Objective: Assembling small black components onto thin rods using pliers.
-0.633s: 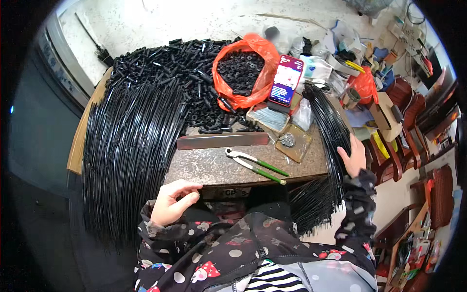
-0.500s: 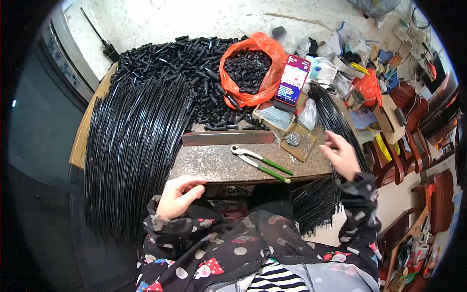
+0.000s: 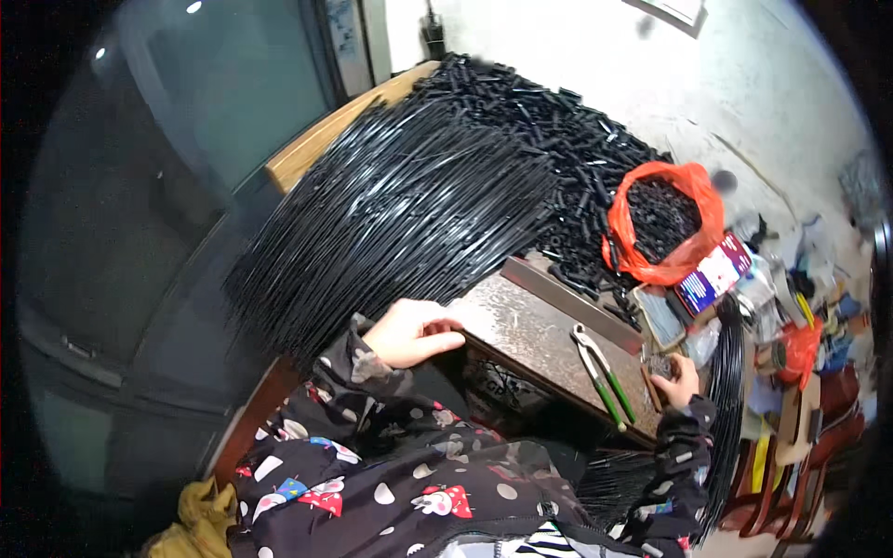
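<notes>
1. Cluttered bench (image 3: 521, 325) against a white wall; black rods (image 3: 400, 214) fan over its left end.
2. Left hand (image 3: 409, 332) rests at the near edge just beside the rods, fingers loosely curled, holding nothing.
3. Right hand (image 3: 677, 379) at the right end; grip cannot be told.
4. Pliers (image 3: 605, 372) lie between the hands.
5. Orange bag (image 3: 662, 223) sits toward the back right.

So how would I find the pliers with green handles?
Start at the orange plastic bag of black pieces on the brown worktable. Come down towards the person; the green-handled metal pliers lie flat just left of the right hand. Nothing else nearby has green handles.
</notes>
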